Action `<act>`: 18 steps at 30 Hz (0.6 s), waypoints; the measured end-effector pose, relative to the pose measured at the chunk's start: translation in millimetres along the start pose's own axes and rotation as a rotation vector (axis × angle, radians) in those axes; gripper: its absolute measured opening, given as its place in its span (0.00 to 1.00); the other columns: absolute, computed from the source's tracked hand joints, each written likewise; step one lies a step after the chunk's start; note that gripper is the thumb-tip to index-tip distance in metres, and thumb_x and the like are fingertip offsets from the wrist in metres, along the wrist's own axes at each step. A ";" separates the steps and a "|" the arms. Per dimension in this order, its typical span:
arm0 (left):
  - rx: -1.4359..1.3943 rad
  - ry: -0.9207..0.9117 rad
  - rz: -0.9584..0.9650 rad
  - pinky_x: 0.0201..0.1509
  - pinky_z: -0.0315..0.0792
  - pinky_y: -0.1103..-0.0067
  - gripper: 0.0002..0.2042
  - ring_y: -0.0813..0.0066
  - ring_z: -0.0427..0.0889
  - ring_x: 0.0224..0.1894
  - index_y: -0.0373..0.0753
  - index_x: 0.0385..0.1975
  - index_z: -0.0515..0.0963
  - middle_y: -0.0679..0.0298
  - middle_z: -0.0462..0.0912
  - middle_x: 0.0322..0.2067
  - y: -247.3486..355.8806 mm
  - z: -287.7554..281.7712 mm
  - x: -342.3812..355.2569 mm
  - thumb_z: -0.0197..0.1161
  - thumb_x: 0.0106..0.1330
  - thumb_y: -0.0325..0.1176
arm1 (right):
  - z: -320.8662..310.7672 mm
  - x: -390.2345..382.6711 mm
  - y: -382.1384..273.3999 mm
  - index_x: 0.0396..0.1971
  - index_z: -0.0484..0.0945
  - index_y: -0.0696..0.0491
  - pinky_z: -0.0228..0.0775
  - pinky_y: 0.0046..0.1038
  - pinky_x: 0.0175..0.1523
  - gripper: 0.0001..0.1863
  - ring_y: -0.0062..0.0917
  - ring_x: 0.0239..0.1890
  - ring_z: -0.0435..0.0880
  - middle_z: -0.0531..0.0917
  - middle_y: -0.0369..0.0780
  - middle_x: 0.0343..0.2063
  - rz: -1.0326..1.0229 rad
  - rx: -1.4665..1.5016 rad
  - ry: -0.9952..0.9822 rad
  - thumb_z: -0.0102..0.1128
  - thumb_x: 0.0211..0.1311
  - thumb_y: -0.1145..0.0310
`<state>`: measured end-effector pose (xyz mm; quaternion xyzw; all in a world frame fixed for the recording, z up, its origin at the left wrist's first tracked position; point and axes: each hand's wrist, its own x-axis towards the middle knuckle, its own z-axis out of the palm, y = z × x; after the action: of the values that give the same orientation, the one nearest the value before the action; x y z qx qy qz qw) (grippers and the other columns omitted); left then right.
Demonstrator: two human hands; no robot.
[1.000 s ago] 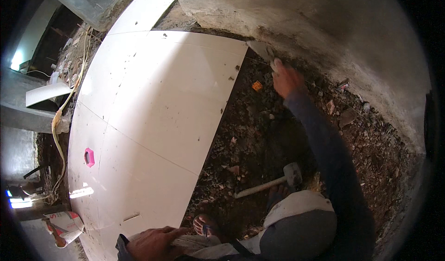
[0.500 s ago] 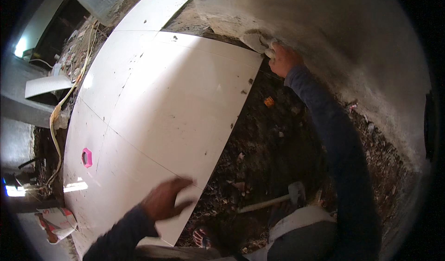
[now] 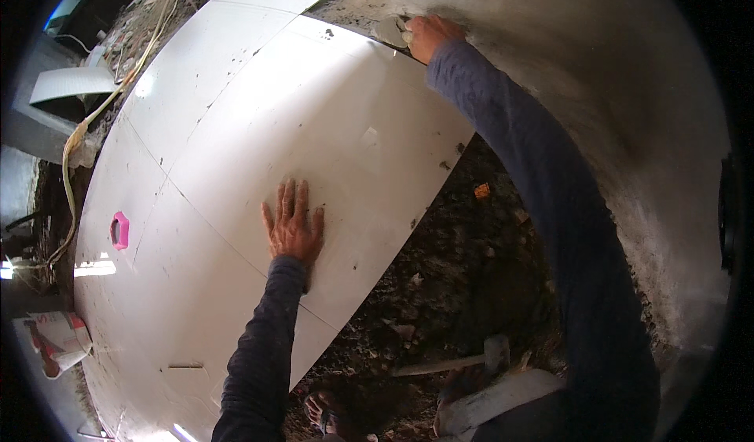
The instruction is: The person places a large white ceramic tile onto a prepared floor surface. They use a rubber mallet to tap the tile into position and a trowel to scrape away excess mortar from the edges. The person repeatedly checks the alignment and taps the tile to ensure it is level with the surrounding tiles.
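My left hand point(image 3: 294, 226) lies flat on a large glossy white floor tile point(image 3: 345, 167), fingers spread and nothing held. At the far right, my right hand point(image 3: 430, 36) is closed round the handle of a small trowel. The trowel's grey blade point(image 3: 388, 32) sits over the narrow strip between the tile's far edge and the wall; most of its handle is hidden in my fist. Small dark crumbs are scattered on the tiles.
A mallet point(image 3: 495, 356) lies on the dark soil point(image 3: 440, 285) at my right, near my foot. A pink hexagonal object point(image 3: 119, 231) rests on the tiles at left. Beyond are a pale cable point(image 3: 76, 137) and a torn carton point(image 3: 61, 340). The grey wall point(image 3: 597, 88) bounds the right.
My left hand has moved forward from above the tile's near part and now presses flat on it. My right hand has slid the trowel farther along the wall-side edge. The view has shifted.
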<state>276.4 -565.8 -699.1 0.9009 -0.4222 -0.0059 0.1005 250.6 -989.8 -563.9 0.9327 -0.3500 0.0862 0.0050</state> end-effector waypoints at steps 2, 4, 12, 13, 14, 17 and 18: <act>-0.012 -0.010 -0.006 0.80 0.35 0.52 0.30 0.62 0.50 0.78 0.50 0.74 0.59 0.61 0.57 0.75 5.0 -3.4 2.2 0.47 0.75 0.51 | 16.4 25.2 -6.3 0.53 0.83 0.45 0.76 0.45 0.56 0.18 0.44 0.51 0.85 0.86 0.47 0.48 -0.045 -0.058 0.047 0.58 0.66 0.61; -0.002 -0.025 -0.016 0.80 0.35 0.53 0.30 0.62 0.50 0.78 0.50 0.74 0.59 0.61 0.56 0.75 5.3 -6.6 3.0 0.47 0.74 0.51 | 30.3 41.7 -17.0 0.53 0.83 0.45 0.76 0.45 0.56 0.17 0.44 0.51 0.85 0.86 0.47 0.48 -0.066 -0.095 0.087 0.58 0.66 0.61; -0.029 -0.005 0.027 0.80 0.36 0.52 0.29 0.59 0.50 0.78 0.48 0.74 0.60 0.58 0.57 0.75 6.4 -5.0 6.4 0.50 0.74 0.47 | 51.4 95.3 -13.2 0.46 0.83 0.55 0.78 0.44 0.54 0.14 0.44 0.52 0.84 0.85 0.49 0.47 -0.217 -0.159 0.096 0.62 0.64 0.66; -0.023 -0.008 0.035 0.80 0.36 0.52 0.29 0.59 0.50 0.78 0.48 0.74 0.60 0.58 0.57 0.75 4.4 -2.8 4.2 0.50 0.74 0.47 | 61.0 101.6 -15.0 0.45 0.83 0.56 0.78 0.45 0.54 0.13 0.45 0.52 0.84 0.85 0.50 0.47 -0.230 -0.168 0.019 0.62 0.63 0.67; -0.007 -0.018 0.022 0.80 0.36 0.52 0.29 0.59 0.50 0.78 0.48 0.74 0.60 0.58 0.57 0.75 0.8 -4.0 3.6 0.50 0.74 0.47 | 55.9 109.6 -21.8 0.45 0.82 0.57 0.78 0.45 0.53 0.13 0.46 0.52 0.83 0.84 0.50 0.47 -0.246 -0.182 -0.048 0.63 0.63 0.67; 0.025 -0.039 -0.002 0.80 0.35 0.51 0.30 0.59 0.50 0.78 0.48 0.74 0.58 0.57 0.56 0.75 -8.5 -6.6 3.8 0.49 0.74 0.47 | 34.5 87.8 -21.9 0.44 0.80 0.58 0.78 0.47 0.52 0.14 0.48 0.50 0.83 0.83 0.52 0.46 -0.359 -0.242 -0.081 0.64 0.62 0.67; 0.041 -0.046 -0.010 0.79 0.34 0.51 0.30 0.59 0.49 0.78 0.48 0.75 0.58 0.57 0.56 0.75 -13.4 -10.3 2.7 0.49 0.74 0.48 | 38.2 83.6 -20.4 0.44 0.79 0.58 0.78 0.47 0.52 0.14 0.48 0.50 0.83 0.82 0.53 0.46 -0.386 -0.242 -0.086 0.64 0.62 0.67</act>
<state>289.3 -557.7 -691.3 0.9044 -0.4200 -0.0184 0.0723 331.8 -1031.5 -586.8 0.9778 -0.1729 0.0013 0.1185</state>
